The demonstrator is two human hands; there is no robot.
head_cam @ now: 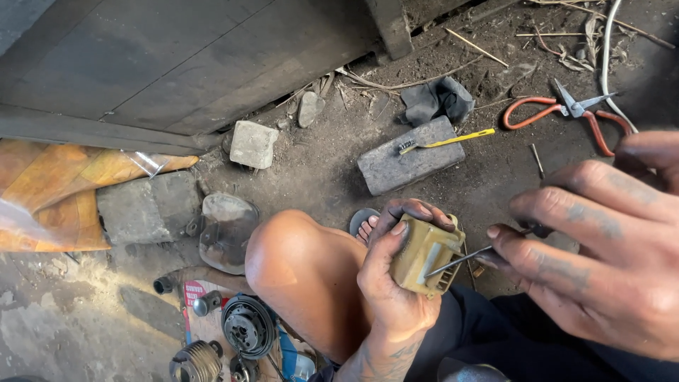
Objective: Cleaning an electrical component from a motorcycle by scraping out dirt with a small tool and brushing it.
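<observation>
My left hand (392, 283) grips a small olive-tan boxy part (424, 253) with slots on one face, held above my bent knee. My right hand (601, 255) pinches a thin metal tool (460, 260) whose tip rests against the slotted side of the part. Both hands are grimy.
On the dirt floor lie a grey block (409, 157) with a yellow-handled brush (447, 141) on it, orange-handled pliers (566, 112), a dark rag (437, 99), stones (253, 143) and a white cable (610, 56). A round pulley (247, 325) and a coiled metal part (196, 361) sit lower left.
</observation>
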